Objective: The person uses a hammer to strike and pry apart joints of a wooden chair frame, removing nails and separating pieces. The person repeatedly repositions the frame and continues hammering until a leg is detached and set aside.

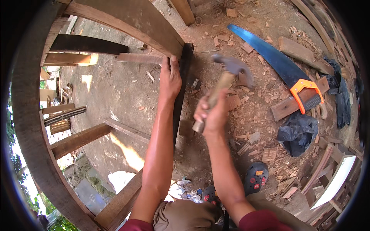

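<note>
My right hand (212, 111) is closed around the wooden handle of a claw hammer (225, 81). The hammer is raised, and its metal head is slightly blurred by motion. My left hand (170, 79) grips a wooden frame (154, 29) at a corner, where a wide board meets a dark upright strip (183, 92). Two of its fingertips show against the wood; the other fingers are partly hidden. A thinner wooden rail (140, 57) runs leftward from beside that hand. Some space separates the hammer head from the corner.
A handsaw (269, 57) with an orange handle lies at the right, its handle over a wood offcut (281, 107). Black plastic bags (296, 134), a plank (304, 54) and many wood chips litter the dirt floor. Frame beams (81, 140) extend left. My dark clogs (256, 177) are below.
</note>
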